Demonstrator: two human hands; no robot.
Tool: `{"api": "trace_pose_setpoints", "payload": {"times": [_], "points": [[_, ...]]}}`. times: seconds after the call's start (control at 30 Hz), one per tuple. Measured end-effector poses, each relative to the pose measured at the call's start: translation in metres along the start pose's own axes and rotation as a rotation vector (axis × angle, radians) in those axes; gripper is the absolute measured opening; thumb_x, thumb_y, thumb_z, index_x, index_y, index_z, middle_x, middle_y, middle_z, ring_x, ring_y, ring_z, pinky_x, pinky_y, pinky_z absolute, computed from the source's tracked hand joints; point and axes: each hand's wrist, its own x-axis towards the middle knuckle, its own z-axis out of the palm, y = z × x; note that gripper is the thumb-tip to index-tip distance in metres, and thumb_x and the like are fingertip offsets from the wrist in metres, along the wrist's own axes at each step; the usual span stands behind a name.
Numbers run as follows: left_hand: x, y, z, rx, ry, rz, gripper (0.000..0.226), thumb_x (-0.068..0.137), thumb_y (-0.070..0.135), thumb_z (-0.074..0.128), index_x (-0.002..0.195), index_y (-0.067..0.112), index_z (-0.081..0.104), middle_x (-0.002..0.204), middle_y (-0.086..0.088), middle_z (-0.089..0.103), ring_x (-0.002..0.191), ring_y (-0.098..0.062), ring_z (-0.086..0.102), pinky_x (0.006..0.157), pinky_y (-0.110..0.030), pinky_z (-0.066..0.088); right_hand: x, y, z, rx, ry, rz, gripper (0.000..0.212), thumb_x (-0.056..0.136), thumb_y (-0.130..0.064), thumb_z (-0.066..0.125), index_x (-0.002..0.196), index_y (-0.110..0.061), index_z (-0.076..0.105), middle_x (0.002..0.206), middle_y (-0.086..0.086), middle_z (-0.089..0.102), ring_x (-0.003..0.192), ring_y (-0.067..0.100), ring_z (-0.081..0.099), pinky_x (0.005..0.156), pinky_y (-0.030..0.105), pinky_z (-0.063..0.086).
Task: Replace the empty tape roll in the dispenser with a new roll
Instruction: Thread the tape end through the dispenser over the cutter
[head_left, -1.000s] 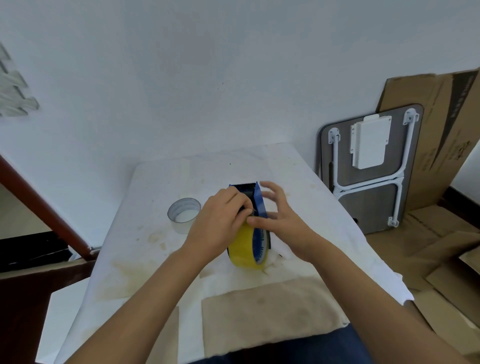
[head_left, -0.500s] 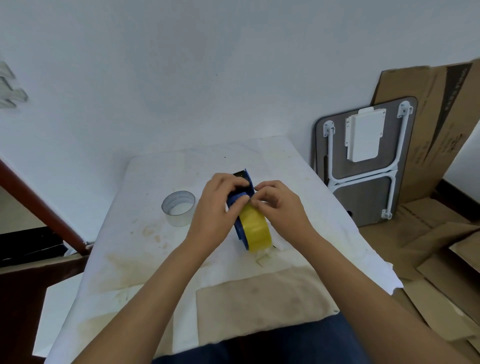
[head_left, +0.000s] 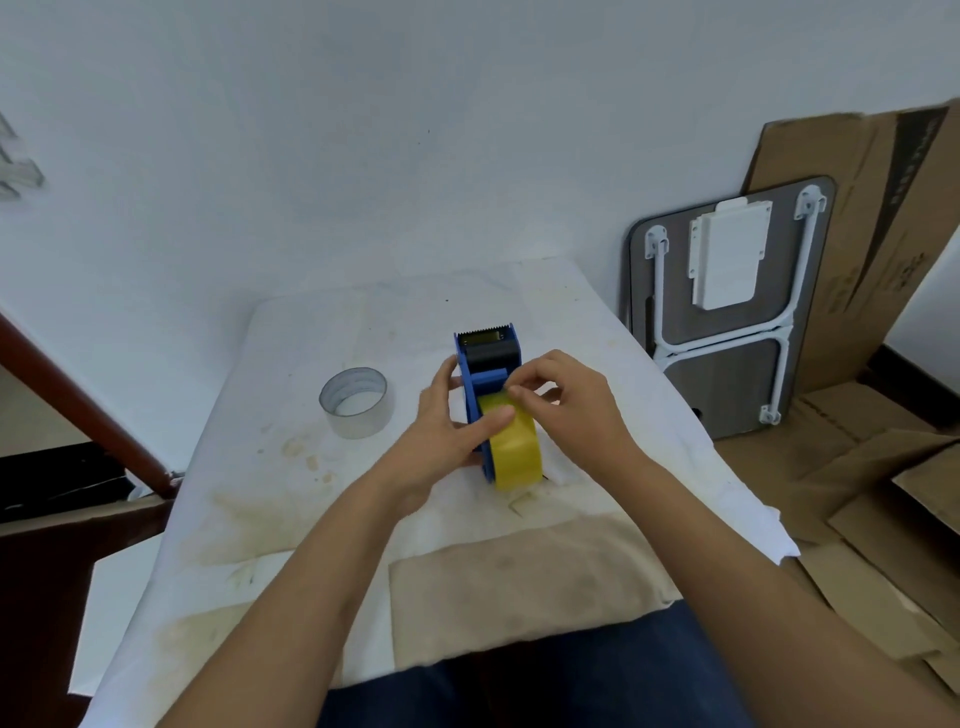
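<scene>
A blue tape dispenser (head_left: 485, 358) with a black toothed cutter end stands on the table, cutter pointing away from me. A yellow tape roll (head_left: 514, 452) sits in its near end. My left hand (head_left: 441, 431) grips the dispenser's left side, thumb lying across the roll. My right hand (head_left: 566, 400) rests on the roll's top right, its thumb and forefinger pinched together at the roll's upper edge by the blue frame. An empty clear tape core (head_left: 354, 401) stands on end to the left, apart from both hands.
The table (head_left: 291, 499) is covered in a stained white cloth, with a beige cloth patch (head_left: 519, 577) near me. A folded grey table (head_left: 727, 312) and flattened cardboard (head_left: 852, 457) lean and lie at the right. A dark wooden rail (head_left: 78, 410) runs at the left.
The dispenser has been turned upright so its cutter faces away. My left hand has shifted down its side, uncovering the cutter end. My right fingers now pinch at the roll's top.
</scene>
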Motion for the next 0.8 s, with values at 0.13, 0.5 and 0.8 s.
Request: {"api": "trace_pose_setpoints", "payload": {"times": [0.13, 0.5, 0.8], "points": [[0.006, 0.002, -0.003, -0.187, -0.176, -0.053, 0.092, 0.085, 0.016, 0.077, 0.148, 0.052, 0.020, 0.151, 0.010, 0.038, 0.115, -0.021, 0.067, 0.082, -0.041, 0.062, 0.000, 0.001, -0.002, 0.073, 0.019, 0.111, 0.008, 0.088, -0.017, 0.067, 0.083, -0.022, 0.069, 0.091, -0.003, 0.066, 0.085, 0.004, 0.061, 0.069, 0.009, 0.046], [0.006, 0.000, -0.004, -0.162, -0.208, -0.073, 0.091, 0.072, 0.026, 0.083, 0.142, 0.050, 0.028, 0.143, -0.001, 0.049, 0.110, -0.029, 0.071, 0.088, -0.049, 0.060, 0.004, -0.002, -0.002, -0.059, 0.119, 0.129, 0.011, 0.085, -0.017, 0.069, 0.074, -0.015, 0.067, 0.082, 0.000, 0.064, 0.075, 0.009, 0.058, 0.067, 0.025, 0.047], [0.006, 0.006, -0.006, -0.078, -0.240, -0.108, 0.090, 0.072, 0.027, 0.083, 0.142, 0.045, 0.029, 0.139, -0.005, 0.051, 0.105, -0.030, 0.073, 0.087, -0.047, 0.061, -0.002, -0.009, -0.005, 0.068, 0.181, 0.235, 0.011, 0.082, -0.016, 0.073, 0.072, -0.017, 0.071, 0.072, -0.001, 0.059, 0.065, 0.007, 0.053, 0.061, 0.016, 0.039]]}}
